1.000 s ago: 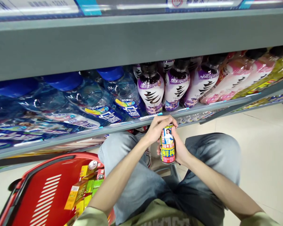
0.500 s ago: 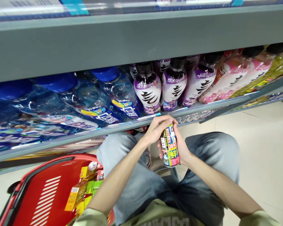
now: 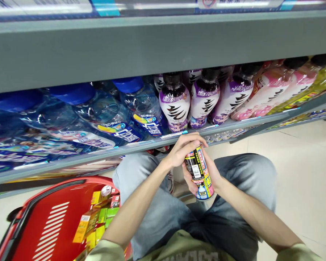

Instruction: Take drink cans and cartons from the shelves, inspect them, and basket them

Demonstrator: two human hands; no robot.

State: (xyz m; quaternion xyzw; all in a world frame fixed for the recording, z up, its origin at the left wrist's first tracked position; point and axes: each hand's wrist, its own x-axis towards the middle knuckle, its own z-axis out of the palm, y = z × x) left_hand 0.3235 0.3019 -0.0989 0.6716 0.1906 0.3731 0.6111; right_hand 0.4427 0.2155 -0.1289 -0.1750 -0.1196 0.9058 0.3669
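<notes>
A drink can [image 3: 199,174] with a black, yellow, blue and pink label is tilted between my two hands, in front of my knees. My right hand [image 3: 213,174] wraps round it from the right, its fingertips showing on the can's left side. Over the upper end lies my left hand [image 3: 183,148], fingers bent round the top and thumb along the rim. The can's top is hidden under those fingers. A barcode faces up towards me.
Just beyond my hands, a shelf [image 3: 141,143] holds blue-capped bottles [image 3: 145,108], purple-labelled bottles [image 3: 175,107] and pink ones [image 3: 273,88]. Below left stands a red shopping basket [image 3: 24,232] with small boxes [image 3: 81,228] and a can [image 3: 106,190]. My knees flank the can.
The can has turned in my hands, bringing the black panel and barcode to the front. Its lower end has shifted slightly right and towards me. Both hands stay on it.
</notes>
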